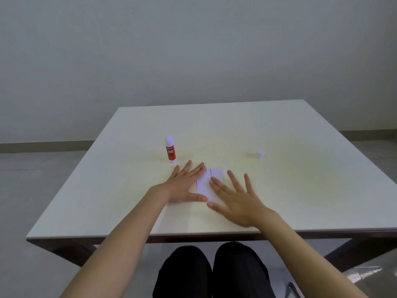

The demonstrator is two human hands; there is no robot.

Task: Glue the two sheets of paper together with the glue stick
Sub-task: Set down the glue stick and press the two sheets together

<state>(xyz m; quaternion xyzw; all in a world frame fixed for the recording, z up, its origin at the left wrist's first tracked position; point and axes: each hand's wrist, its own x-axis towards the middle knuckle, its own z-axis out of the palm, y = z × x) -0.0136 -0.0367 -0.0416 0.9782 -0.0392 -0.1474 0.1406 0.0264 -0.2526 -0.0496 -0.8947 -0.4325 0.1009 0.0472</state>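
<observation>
White paper [211, 183] lies at frame centre on the pale counter [300, 179], under both hands. Only one sheet edge is distinguishable; whether two lie stacked, cannot tell. Left hand [185, 186] flat, fingers spread, covering the paper's left side. Right hand [234, 201] flat, fingers splayed, on its lower right. Neither pinches anything. Glue stick [170, 150] stands upright, uncapped, just above the left hand; its cap [261, 154] sits well apart, right of centre. Likely the pressing step; next probably calls for smoothing outward, then recapping.
</observation>
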